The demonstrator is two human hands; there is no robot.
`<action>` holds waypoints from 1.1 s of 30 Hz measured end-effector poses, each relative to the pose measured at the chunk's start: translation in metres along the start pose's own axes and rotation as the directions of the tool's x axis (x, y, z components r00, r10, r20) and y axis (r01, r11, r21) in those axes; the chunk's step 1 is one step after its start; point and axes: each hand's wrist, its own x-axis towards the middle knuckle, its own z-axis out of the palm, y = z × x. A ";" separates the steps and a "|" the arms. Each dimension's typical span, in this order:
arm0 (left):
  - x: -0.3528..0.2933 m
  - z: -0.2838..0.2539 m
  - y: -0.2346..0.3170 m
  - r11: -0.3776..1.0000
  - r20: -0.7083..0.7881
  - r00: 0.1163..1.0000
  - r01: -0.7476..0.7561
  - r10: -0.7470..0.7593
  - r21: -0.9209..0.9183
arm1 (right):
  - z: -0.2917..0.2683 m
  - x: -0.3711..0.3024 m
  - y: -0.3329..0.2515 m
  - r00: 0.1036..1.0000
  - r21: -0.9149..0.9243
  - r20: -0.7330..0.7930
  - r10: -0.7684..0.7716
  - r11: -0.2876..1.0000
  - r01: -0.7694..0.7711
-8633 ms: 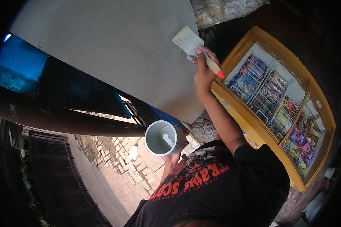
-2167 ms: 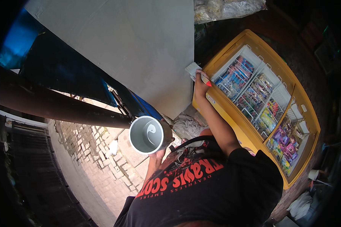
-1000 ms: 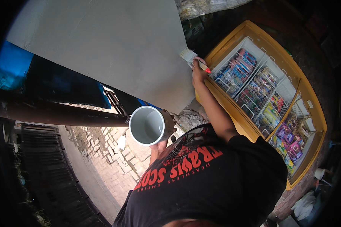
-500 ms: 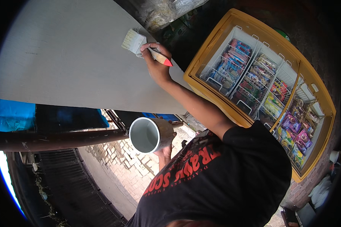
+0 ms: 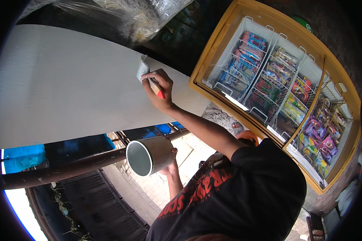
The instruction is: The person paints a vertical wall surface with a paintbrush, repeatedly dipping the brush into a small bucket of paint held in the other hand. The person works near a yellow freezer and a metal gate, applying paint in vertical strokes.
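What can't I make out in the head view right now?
- Left hand, head view: partly hidden behind the bucket.
- Bucket's inside, head view: tilt and shade leave its bottom and any contents unclear.
- Brush, head view: its angle and small size leave contact with the grey panel unclear.
- Plastic bag, head view: cut off by the upper edge.

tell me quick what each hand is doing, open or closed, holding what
Left hand: closed on the bucket, holding it.
Right hand: closed on the brush, grip around its handle.
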 end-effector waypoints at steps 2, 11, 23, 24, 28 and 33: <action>-0.004 0.003 -0.001 0.998 -0.018 1.000 -0.018 0.019 0.058 | 0.020 0.013 -0.015 0.997 0.098 0.024 -0.075 0.993 0.073; 0.000 0.017 0.010 0.995 -0.061 0.997 -0.044 0.050 0.087 | -0.060 -0.049 0.062 0.992 0.024 -0.095 0.079 0.997 -0.077; 0.004 0.021 0.025 0.986 -0.091 0.988 -0.113 0.125 0.124 | 0.015 0.014 -0.009 0.998 0.352 0.050 -0.049 0.935 0.028; 0.003 0.021 0.024 0.990 -0.073 0.990 -0.111 0.118 0.092 | 0.011 0.012 0.005 0.994 0.334 0.107 0.002 0.942 -0.038; 0.000 0.017 0.020 0.993 -0.022 0.994 -0.108 0.109 0.050 | -0.047 -0.033 0.069 0.991 0.221 0.072 0.111 0.967 -0.125; -0.009 0.012 0.022 0.988 -0.085 0.988 -0.118 0.126 0.096 | -0.081 -0.063 0.072 0.976 0.047 -0.037 0.214 0.976 -0.212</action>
